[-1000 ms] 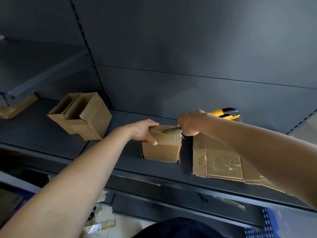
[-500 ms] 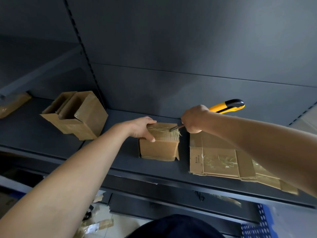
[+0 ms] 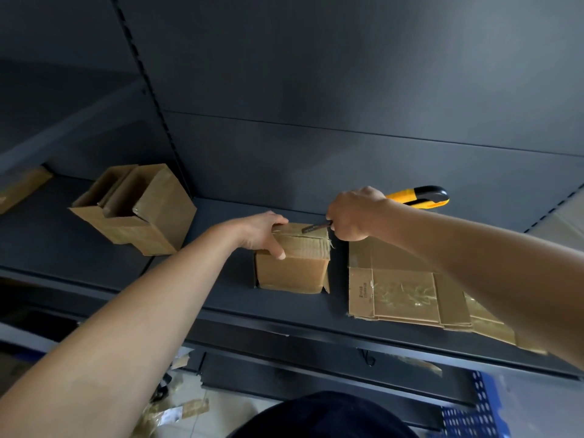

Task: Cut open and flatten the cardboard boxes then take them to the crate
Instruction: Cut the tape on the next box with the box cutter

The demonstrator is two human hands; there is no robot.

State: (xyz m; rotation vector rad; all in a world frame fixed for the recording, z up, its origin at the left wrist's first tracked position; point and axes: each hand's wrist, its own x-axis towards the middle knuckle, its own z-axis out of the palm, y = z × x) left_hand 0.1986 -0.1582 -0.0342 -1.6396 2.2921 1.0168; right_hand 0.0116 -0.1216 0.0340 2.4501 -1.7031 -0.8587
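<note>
1. Head view: left hand grips the small box at frame centre, fingers curled over its top.
2. Right hand has its fingers wrapped round the yellow knife (blade on the tape).

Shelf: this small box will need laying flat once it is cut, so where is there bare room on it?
The shelf is bare between the open box and the small box, and in front of the open box. The right side is crowded: flattened cardboard lies close beside the small box, with only a narrow gap.
</note>
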